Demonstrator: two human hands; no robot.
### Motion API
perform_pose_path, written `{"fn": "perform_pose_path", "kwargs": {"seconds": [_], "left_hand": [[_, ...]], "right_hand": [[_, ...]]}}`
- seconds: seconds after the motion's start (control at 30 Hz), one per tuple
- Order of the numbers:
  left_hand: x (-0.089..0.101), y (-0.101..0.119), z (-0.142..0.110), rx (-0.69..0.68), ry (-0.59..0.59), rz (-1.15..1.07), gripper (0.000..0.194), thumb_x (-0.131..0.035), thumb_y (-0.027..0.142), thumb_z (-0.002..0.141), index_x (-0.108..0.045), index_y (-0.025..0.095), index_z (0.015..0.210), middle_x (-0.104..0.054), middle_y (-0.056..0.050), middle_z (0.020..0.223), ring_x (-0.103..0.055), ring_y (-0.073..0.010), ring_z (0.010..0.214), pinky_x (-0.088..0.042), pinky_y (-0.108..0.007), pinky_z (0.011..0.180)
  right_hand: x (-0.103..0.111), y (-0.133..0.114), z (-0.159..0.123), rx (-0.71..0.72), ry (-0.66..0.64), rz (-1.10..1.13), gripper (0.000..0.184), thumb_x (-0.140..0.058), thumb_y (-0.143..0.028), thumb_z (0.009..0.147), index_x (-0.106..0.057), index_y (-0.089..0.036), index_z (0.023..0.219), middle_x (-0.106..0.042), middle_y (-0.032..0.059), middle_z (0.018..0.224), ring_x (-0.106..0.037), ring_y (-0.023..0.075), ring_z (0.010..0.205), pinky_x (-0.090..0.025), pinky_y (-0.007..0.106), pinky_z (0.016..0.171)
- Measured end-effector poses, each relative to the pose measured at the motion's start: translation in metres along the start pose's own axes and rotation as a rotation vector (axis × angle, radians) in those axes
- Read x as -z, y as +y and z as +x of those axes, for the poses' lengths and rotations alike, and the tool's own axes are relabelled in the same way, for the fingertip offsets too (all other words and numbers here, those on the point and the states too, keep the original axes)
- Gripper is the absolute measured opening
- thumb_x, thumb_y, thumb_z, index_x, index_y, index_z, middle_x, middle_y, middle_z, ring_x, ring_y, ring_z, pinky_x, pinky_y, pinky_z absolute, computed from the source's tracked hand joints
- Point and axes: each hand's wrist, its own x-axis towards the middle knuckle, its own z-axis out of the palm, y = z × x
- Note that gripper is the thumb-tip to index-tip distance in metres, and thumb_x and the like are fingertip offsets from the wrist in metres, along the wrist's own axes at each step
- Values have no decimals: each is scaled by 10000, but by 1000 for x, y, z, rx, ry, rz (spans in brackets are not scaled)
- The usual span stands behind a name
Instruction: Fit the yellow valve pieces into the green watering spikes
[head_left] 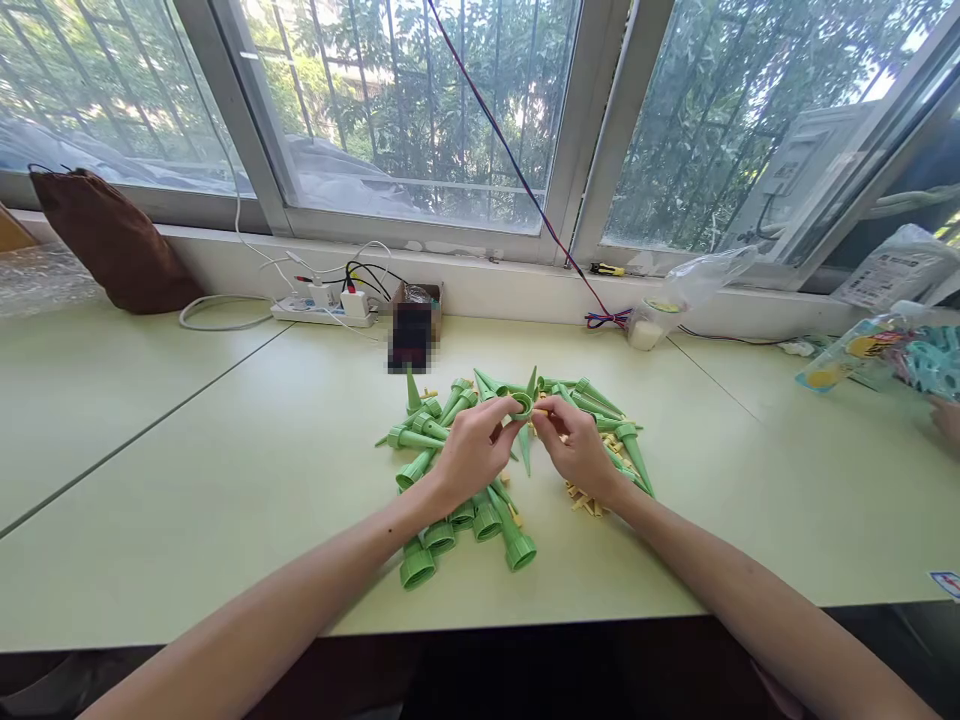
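Note:
My left hand (474,448) is closed around a green cone-shaped plastic spike (523,420), held with its round open end up and its tip pointing down. My right hand (576,445) pinches a small yellow plastic piece (541,412) right at the rim of that spike. Both hands hover just above a pile of several more green spikes (450,510) lying on the pale green table (225,480). Small yellow pieces (585,498) lie scattered under my right wrist.
A white power strip (322,312) with cables and a small dark box (411,335) sit at the back by the window sill. A brown pouch (112,240) lies far left. Plastic bags (679,300) and colourful packets (885,358) are at right, where another person's hand (946,418) shows.

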Motion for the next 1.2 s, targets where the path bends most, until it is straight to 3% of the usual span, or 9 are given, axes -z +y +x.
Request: {"fn": "perform_pose_path", "kwargs": {"seconds": [0.3,0.83,1.2], "left_hand": [[1,-2,0,-38,-23,1,67,-607,120,884,-608,187,879,-599,20,687,-484,-95,549,-406,-209,554],[1,0,-1,-74,-43,-11,11,-623,185,898,-615,190,903,-573,34,642,-474,-86,509,-398,-204,527],[-1,-3,-4,-109,-87,16,34,-588,177,915,-608,204,918,-600,21,728,-483,-81,540,-413,-193,552]], "right_hand": [[1,4,1,-1,-10,9,242,-482,-331,994,-527,-211,789,-458,-31,647,-368,126,551,-306,272,538],[1,12,1,12,-1,-45,422,-407,-411,1018,-319,-225,649,-365,-51,552,-306,116,503,-261,279,518],[-2,12,0,-43,-12,24,454,-347,-502,1030,-374,-228,669,-365,-48,546,-330,126,503,-280,280,516]]}}
